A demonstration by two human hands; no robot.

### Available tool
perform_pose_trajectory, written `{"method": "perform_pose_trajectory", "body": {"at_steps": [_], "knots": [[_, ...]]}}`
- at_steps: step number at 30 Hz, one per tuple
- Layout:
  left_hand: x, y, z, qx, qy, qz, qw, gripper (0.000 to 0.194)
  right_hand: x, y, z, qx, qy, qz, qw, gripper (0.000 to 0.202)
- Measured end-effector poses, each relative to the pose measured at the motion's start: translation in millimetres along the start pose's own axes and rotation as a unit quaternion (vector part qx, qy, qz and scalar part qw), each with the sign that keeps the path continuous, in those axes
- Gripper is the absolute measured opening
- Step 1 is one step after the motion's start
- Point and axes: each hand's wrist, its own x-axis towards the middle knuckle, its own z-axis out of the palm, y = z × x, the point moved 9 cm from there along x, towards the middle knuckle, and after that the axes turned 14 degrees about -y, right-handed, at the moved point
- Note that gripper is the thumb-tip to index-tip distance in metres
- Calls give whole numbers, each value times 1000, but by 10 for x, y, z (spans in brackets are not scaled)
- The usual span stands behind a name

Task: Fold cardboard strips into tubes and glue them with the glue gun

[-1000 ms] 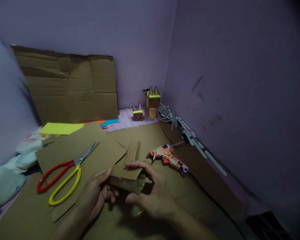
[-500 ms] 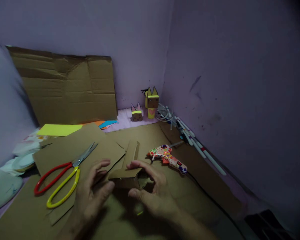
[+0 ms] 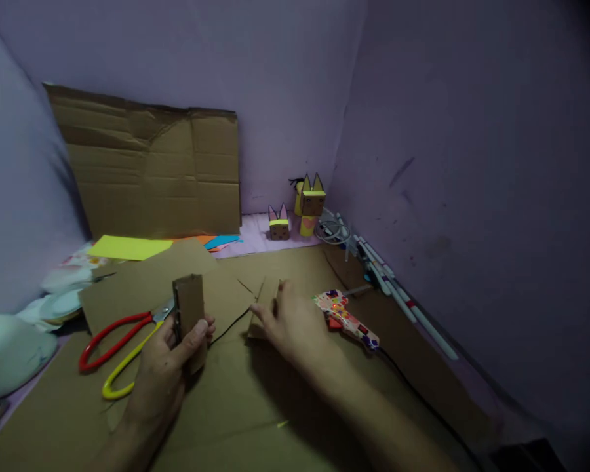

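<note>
- Holding a folded cardboard box (image 3: 189, 301) upright in my left hand (image 3: 164, 373), thumb across its near face, fingers wrapped round it; the box is raised in front of me, left of centre.
- Reaching with my right hand (image 3: 297, 328) to a cardboard strip (image 3: 269, 290) on the work surface; thumb at its left edge, fingers at its right, spread across it. Cannot tell whether they have pinched it.
- Strip lies right of the box, well apart from it, on a big cardboard sheet (image 3: 226, 413).
- Scissors (image 3: 158, 316), one handle red, one yellow, just left of the box; blades partly hidden behind it.
- Glue gun (image 3: 347, 318), floral pattern, on its side just beyond my right hand; black cord (image 3: 423, 400) running toward me.
- Small yellow scrap (image 3: 282, 425) on the sheet, near side.
- Farther off: yellow paper (image 3: 130, 247) at left, two eared cardboard figures, one small (image 3: 279, 229), one taller (image 3: 313, 202), near the corner.
- Markers (image 3: 403, 298) along the right wall; large cardboard panel (image 3: 162, 177) leaning at the back.
</note>
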Motion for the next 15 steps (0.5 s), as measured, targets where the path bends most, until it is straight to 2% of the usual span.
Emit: {"method": "perform_pose_trajectory", "body": {"at_steps": [4, 8, 11, 13, 15], "knots": [[5, 28, 72, -10, -11, 5, 1000, 47, 160, -246, 141, -43, -21, 13, 999, 49], [1, -17, 134, -32, -31, -19, 999, 44, 190, -176, 214, -54, -33, 9, 998, 49], [-9, -133, 273, -79, -82, -73, 991, 39, 88, -86, 236, -38, -31, -5, 999, 42], [-34, -194, 387, -114, -119, -99, 981, 37, -29, -106, 279, -12, -25, -37, 999, 47], [-58, -196, 476, -140, -143, -95, 975, 37, -169, -192, 347, 23, -15, -88, 996, 57]]}}
